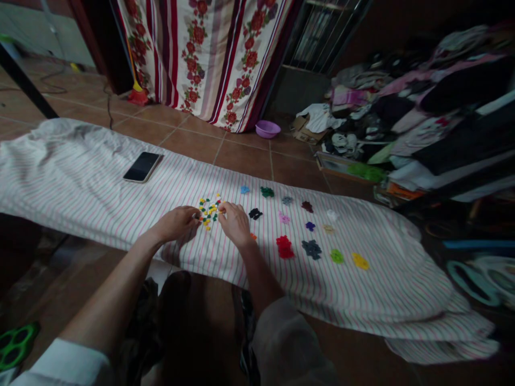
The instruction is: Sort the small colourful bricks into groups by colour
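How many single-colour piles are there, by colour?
Green piles: 2
Grey piles: 2
Light-blue pile: 1
Indigo pile: 1
Black pile: 1
Brown pile: 1
White pile: 1
Pink pile: 1
Beige pile: 1
Orange pile: 1, partly hidden
Red pile: 1
Yellow pile: 1
Total: 14

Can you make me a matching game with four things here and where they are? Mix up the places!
Things:
1. phone
2. purple bowl
3. mixed-colour pieces
4. red pile

Places:
A. between the left hand and right hand
B. beside the dark grey pile
C. on the tiled floor
D. on the striped cloth, left of both hands

Pairs: 1-D, 2-C, 3-A, 4-B
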`<state>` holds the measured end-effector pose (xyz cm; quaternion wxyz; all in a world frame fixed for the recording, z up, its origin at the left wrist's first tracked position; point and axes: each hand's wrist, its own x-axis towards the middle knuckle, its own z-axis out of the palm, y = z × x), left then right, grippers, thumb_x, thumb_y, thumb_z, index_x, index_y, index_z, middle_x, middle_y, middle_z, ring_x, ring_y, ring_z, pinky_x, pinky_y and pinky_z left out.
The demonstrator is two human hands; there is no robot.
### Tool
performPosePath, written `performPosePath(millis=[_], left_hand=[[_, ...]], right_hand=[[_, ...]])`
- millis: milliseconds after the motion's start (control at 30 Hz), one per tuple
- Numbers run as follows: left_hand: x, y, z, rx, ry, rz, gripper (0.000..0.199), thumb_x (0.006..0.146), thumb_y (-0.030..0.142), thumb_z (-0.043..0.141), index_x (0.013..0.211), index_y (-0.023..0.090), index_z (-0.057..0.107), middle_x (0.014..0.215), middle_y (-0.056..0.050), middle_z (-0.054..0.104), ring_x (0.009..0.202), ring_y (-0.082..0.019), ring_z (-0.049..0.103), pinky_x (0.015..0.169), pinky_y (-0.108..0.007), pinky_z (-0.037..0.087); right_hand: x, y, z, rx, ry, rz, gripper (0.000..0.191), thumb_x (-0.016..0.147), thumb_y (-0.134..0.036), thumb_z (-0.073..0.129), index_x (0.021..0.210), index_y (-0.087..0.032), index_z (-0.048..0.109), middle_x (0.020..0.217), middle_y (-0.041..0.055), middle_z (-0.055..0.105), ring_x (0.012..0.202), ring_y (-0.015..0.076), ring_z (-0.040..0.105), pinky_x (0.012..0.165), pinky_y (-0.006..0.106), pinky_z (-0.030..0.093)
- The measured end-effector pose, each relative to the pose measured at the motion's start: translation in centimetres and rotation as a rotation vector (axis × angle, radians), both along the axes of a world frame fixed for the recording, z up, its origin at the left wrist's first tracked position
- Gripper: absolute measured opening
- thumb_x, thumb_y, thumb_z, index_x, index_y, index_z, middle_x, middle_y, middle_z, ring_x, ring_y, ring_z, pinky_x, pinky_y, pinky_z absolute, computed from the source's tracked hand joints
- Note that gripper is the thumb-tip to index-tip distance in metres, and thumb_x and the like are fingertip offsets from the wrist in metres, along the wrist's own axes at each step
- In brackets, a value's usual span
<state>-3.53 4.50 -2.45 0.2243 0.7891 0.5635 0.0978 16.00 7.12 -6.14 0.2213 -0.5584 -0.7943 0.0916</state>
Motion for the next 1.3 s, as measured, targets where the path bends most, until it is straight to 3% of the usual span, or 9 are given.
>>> performPosePath(millis=[500, 733, 1000, 1167, 1300], left_hand=[[0.0, -0.1, -0.2, 0.010, 0.039, -0.020, 0.037, 0.085, 0.032, 0.038, 0.109, 0.019, 0.062, 0.119, -0.009, 0.065, 0.108, -0.020, 0.061, 0.094, -0.030, 0.045], [-0.4, 0.1, -0.8, 0.030, 0.036, -0.025, 0.038, 0.084, 0.035, 0.038, 0.107, 0.020, 0.063, 0.119, -0.007, 0.065, 0.108, -0.021, 0.061, 0.095, -0.031, 0.046], [-0.6, 0.1, -1.5, 0.074, 0.043, -0.026, 0.039, 0.082, 0.039, 0.038, 0.106, 0.022, 0.064, 0.120, -0.008, 0.065, 0.110, -0.023, 0.060, 0.099, -0.036, 0.045], [-0.9, 0.4, -2.1, 0.074, 0.052, -0.040, 0.045, 0.082, 0.042, 0.036, 0.106, 0.018, 0.065, 0.120, -0.013, 0.064, 0.109, -0.027, 0.061, 0.098, -0.040, 0.046], [-1.1, 0.6, -2.5, 0.068, 0.037, 0.009, 0.042, 0.079, 0.045, 0.038, 0.104, 0.025, 0.066, 0.118, -0.008, 0.066, 0.107, -0.026, 0.062, 0.098, -0.037, 0.046]], right_hand=[[1.9, 0.2, -0.1, -0.003, 0.097, 0.031, 0.026, 0.087, -0.019, 0.049, 0.101, -0.025, 0.069, 0.095, 0.0043, 0.067, 0.090, 0.0183, 0.056, 0.087, 0.033, 0.040], [4.7, 0.2, 0.6, 0.031, 0.144, -0.008, 0.022, 0.088, -0.023, 0.050, 0.097, -0.024, 0.070, 0.094, 0.0041, 0.067, 0.092, 0.0182, 0.056, 0.087, 0.032, 0.041], [11.7, -0.1, 2.2, 0.137, 0.235, -0.210, 0.021, 0.086, -0.028, 0.050, 0.090, -0.022, 0.070, 0.089, 0.0038, 0.069, 0.086, 0.0181, 0.059, 0.082, 0.031, 0.044], [18.7, -1.5, 2.3, 0.210, 0.268, -0.474, 0.025, 0.081, -0.032, 0.050, 0.089, -0.020, 0.071, 0.085, 0.0047, 0.070, 0.077, 0.0181, 0.061, 0.077, 0.031, 0.046], [24.6, -3.6, 1.8, 0.289, 0.253, -0.724, 0.031, 0.077, -0.031, 0.048, 0.091, -0.016, 0.071, 0.087, 0.0091, 0.071, 0.079, 0.0204, 0.061, 0.079, 0.033, 0.046]])
